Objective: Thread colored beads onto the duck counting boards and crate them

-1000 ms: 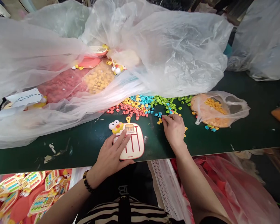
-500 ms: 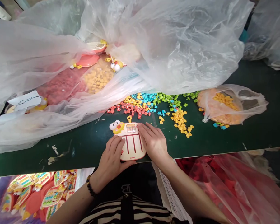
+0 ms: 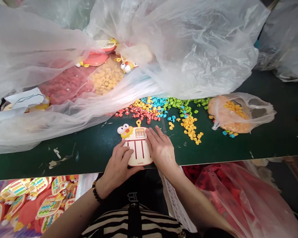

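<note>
A cream duck-headed sliding toy (image 3: 140, 152) lies face up at the table's front edge. It has red-lined slots, a small picture window, bulging eyes, a yellow beak and a yellow ring on top. My left hand (image 3: 119, 159) grips its left side, fingers bent over the edge and thumb along the bottom. My right hand (image 3: 162, 147) is closed along the right side, fingers together over the edge; its thumb is hidden. Just beyond the toy lie loose red pieces (image 3: 141, 114), blue pieces (image 3: 159, 103), green pieces (image 3: 180, 105) and yellow pieces (image 3: 190, 127).
Large clear plastic bags (image 3: 188, 49) cover the back of the green table (image 3: 89, 145). A knotted bag of yellow pieces (image 3: 234, 114) sits at right. Below the front edge are a heap of duck toys (image 3: 47, 203) at left and a bag of red parts (image 3: 228, 188) at right.
The view has shifted slightly, and an orange object shows at the far right edge. Both hands stay on the toy, with small finger shifts at most.
</note>
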{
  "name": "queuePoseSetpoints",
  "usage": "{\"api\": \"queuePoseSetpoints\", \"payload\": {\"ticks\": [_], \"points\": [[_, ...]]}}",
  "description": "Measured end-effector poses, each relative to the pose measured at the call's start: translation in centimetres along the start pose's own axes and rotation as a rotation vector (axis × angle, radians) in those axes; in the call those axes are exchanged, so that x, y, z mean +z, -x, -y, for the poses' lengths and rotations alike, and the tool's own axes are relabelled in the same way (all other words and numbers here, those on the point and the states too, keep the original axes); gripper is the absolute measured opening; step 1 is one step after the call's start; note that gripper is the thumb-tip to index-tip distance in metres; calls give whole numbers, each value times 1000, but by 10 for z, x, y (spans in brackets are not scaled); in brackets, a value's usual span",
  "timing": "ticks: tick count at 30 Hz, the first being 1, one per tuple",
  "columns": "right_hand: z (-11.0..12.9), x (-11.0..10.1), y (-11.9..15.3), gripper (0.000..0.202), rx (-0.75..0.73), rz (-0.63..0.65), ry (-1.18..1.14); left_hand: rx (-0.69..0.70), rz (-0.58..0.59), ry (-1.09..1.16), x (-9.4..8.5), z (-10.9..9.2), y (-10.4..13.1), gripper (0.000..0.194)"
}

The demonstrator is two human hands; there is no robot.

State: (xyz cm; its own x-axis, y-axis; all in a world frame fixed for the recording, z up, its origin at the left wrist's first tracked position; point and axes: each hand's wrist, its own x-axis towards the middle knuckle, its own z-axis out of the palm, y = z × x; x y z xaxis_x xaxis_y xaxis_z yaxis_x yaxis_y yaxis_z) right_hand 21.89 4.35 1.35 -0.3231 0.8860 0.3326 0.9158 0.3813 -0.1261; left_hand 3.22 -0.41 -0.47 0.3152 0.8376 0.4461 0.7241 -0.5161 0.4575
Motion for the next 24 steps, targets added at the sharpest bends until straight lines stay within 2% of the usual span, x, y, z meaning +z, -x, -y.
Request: {"api": "queuePoseSetpoints", "payload": {"ticks": [6,9,11,12,14,17,20,24], "points": [[30,-11,22,32,32,4,-81,1,13,-3,1,1,2,44],[37,-16,18,35,-43,58,-203,24,24,-18,1,3,3,40],[26,-16,1,33,-52,62,-304,16,8,-24,0,3,3,48],[18,-14,-10,32,1,32,-321,1,3,-26,0,3,3,54],[-1,-7,-34,26,148,-25,-260,-39,15,-45,-2,3,1,69],[-21,8,-59,19,200,28,-147,-35,99,-108,-5,3,-4,84],[-25,15,-62,17,195,4,-162,20,160,-154,-7,4,-10,86],[-19,5,-42,15,186,-85,-310,51,114,-190,-7,3,-13,88]]}}
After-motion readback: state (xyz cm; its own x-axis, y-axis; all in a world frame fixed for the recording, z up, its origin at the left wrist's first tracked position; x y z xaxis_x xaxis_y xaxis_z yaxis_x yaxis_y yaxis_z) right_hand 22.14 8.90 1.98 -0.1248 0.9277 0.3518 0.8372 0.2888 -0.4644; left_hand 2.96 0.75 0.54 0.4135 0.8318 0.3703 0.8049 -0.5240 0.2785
